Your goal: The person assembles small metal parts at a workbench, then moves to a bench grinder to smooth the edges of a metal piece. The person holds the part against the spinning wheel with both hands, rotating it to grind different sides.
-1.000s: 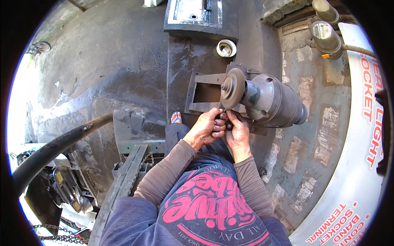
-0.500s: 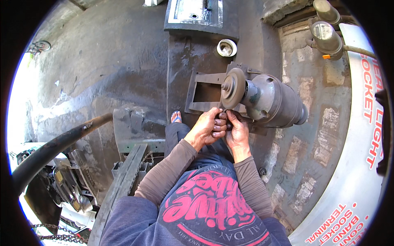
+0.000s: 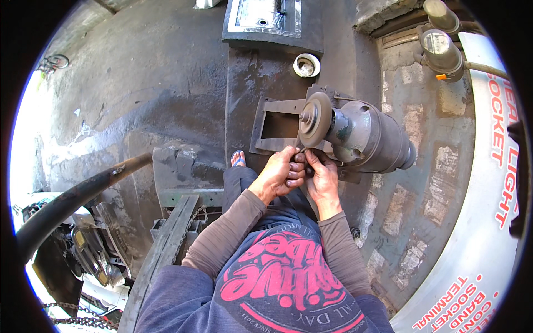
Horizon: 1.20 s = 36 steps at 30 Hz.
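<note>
A bench grinder (image 3: 371,136) with a grey round motor body stands on a metal frame in front of me. Its grinding wheel (image 3: 315,119) faces left. Just below the wheel's near edge, my left hand (image 3: 282,173) and my right hand (image 3: 323,180) are close together, fingers curled and thumbs on top. A small dark piece shows between the fingertips of both hands, by the wheel's rim. Its kind is too small to make out, and I cannot tell whether it touches the wheel.
A white pot (image 3: 306,65) sits beyond the grinder, near a sink-like metal basin (image 3: 264,18). To the left are a rusty pipe (image 3: 83,191) and a dark beam (image 3: 164,261). A white printed banner (image 3: 477,183) hangs along the right, with electric meters (image 3: 441,50) behind.
My right hand has shifted very slightly, its fingers a little farther from the left hand's. My left hand stays nearly in place.
</note>
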Available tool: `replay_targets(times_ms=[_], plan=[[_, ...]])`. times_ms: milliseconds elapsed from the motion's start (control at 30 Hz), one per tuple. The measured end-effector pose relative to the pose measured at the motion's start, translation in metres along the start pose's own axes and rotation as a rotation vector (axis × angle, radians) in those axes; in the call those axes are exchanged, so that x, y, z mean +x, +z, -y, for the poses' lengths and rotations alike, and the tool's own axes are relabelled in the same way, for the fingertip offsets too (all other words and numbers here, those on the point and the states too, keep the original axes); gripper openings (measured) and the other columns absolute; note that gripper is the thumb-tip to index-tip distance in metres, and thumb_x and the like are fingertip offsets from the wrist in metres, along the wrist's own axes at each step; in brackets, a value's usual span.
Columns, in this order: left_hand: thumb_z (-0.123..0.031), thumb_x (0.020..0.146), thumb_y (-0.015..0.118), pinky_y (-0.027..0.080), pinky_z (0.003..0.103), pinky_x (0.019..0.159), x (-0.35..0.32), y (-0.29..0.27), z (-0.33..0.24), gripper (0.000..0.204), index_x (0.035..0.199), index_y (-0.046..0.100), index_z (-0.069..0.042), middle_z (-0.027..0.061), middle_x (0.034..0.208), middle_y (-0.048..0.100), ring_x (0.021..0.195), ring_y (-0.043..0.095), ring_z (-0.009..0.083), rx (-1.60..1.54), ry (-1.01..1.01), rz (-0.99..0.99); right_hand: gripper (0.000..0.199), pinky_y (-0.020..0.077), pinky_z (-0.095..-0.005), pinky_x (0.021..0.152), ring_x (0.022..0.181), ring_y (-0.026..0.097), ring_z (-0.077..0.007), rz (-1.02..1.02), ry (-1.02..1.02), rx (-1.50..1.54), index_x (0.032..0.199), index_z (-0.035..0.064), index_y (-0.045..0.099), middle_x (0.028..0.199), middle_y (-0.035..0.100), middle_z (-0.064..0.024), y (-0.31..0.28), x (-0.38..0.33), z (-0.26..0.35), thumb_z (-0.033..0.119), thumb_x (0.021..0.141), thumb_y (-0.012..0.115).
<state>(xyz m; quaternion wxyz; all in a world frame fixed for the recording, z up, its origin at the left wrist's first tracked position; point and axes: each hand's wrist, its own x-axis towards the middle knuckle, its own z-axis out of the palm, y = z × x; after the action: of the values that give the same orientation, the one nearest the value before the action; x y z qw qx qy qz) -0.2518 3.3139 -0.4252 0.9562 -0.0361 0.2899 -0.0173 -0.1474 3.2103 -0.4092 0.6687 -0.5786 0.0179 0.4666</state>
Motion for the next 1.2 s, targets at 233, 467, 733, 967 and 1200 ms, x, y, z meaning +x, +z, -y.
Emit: replay_targets(times_ms=[233,467,733,967,1200], plan=[[-0.031,0.106,0.045,0.04,0.034,0.058,-0.018,-0.011,0.001,0.041,0.08,0.053,0.0,0.0009,0.063,0.048,0.06,0.046,0.0125,1.425,0.642,-0.108,0.025,0.0382,-0.0247,0.057,0.065,0.049,-0.0047,0.133,-0.055,-0.885,0.095,0.0,0.072,0.072,0.057,0.0057,-0.009,-0.016,0.044,0.025,0.098,0.069],[-0.033,0.109,0.044,0.037,0.031,0.058,-0.03,0.0,-0.007,0.05,0.07,0.051,-0.002,-0.0002,0.063,0.047,0.059,0.04,0.011,1.188,0.4,-0.113,0.023,0.0427,-0.0234,0.06,0.067,0.052,-0.0048,0.217,0.084,-0.593,0.098,0.0002,0.071,0.077,0.06,0.004,-0.011,-0.028,0.043,0.023,0.098,0.069],[-0.037,0.107,0.047,0.038,0.031,0.06,-0.043,0.005,-0.01,0.046,0.08,0.056,0.0,0.0017,0.066,0.051,0.062,0.043,0.0113,1.15,0.296,-0.166,0.018,0.0431,-0.0224,0.06,0.067,0.054,-0.0063,0.191,-0.072,-0.702,0.1,-0.0006,0.071,0.079,0.062,0.0015,-0.004,-0.039,0.038,0.017,0.096,0.069],[-0.029,0.101,0.054,0.042,0.035,0.068,-0.041,-0.004,0.002,0.033,0.092,0.057,0.002,0.0084,0.076,0.055,0.068,0.047,0.0185,1.306,0.496,-0.047,0.018,0.0425,-0.0223,0.061,0.069,0.053,-0.0057,0.155,-0.078,-0.626,0.103,-0.0008,0.071,0.083,0.062,0.0013,-0.007,-0.041,0.036,0.015,0.095,0.07],[-0.034,0.105,0.05,0.04,0.032,0.066,-0.05,0.008,-0.007,0.036,0.095,0.056,0.001,0.0041,0.076,0.053,0.068,0.044,0.0118,1.256,0.338,-0.097,0.016,0.0425,-0.0216,0.064,0.072,0.052,-0.0052,0.146,-0.097,-0.68,0.103,-0.0014,0.071,0.085,0.063,0.002,-0.007,-0.043,0.04,0.012,0.095,0.07]])
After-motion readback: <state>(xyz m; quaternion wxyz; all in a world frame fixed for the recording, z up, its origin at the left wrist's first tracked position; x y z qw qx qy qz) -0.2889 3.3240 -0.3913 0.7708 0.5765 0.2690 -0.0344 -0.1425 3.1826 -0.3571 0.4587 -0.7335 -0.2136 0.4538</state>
